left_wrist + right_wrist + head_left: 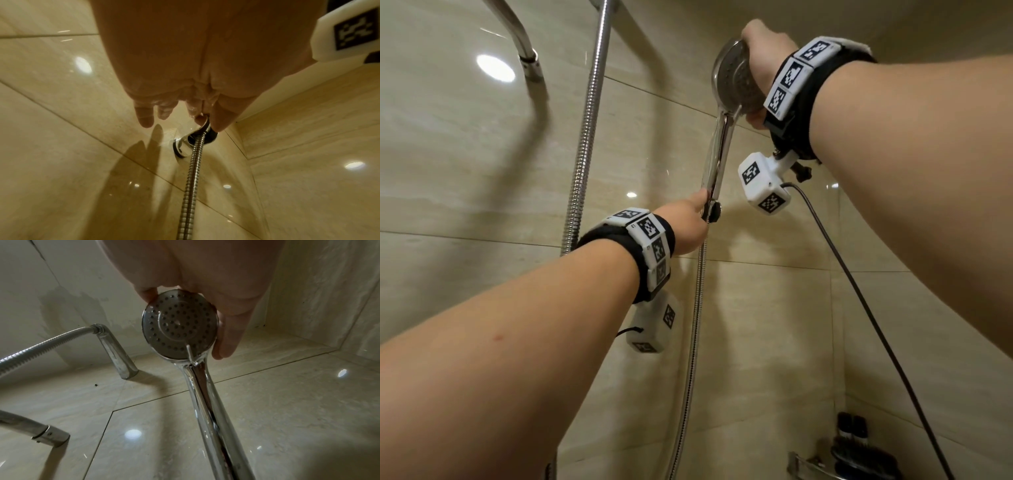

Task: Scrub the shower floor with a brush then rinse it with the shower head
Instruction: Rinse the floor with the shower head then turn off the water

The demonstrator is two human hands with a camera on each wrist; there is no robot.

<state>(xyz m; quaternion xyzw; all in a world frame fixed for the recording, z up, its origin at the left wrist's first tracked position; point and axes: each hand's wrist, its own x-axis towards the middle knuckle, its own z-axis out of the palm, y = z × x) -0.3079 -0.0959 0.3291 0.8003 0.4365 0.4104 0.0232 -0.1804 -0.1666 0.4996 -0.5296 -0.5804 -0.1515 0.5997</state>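
Both arms up at the wall. The right hand [763, 58] wraps the round face of the shower head [736, 82], fingers curled over its rim, spray plate facing out. The handle runs down to the holder [193, 142] on the tiled wall [465, 154], and there the left hand [688, 222] pinches the handle's lower end between thumb and fingertip, other fingers spread loose. The hose [695, 308] hangs straight down from the holder. A dark brush [859, 455] sits on the shelf [808, 466], low in the corner.
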